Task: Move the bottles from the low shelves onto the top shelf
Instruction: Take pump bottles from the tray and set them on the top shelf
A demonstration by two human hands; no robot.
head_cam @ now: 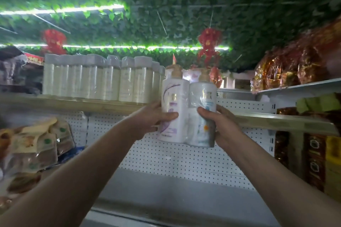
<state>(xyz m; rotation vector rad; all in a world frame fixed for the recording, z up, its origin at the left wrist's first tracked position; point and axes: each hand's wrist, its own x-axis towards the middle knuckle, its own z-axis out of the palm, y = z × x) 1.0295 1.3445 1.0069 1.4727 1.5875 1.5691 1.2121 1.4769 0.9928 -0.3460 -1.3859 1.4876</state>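
A: Holding what up there?

B: Twin pack of pump bottles (pixel 186 108), plastic-wrapped, upright, raised in front of the top shelf (pixel 77 102) edge. Not resting on it.

A: Grip?

B: Left hand (pixel 155 118) wrapped round the purple-labelled side, right hand (pixel 220 123) clamped on the blue-labelled side.

A: Up top already?

B: Row of pale wrapped bottles (pixel 99 79) standing left of the pack, gold-foil packages (pixel 287 68) off to the right.

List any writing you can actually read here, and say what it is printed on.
None reads for certain.
White pump bottle with purple swirl: gold logo, blurred.
White pump bottle with blue label: gold letters, perhaps "EK", unsure.
Dark brown packets: emblem, illegible.
Red hanging ornaments: gold marks, blurred.
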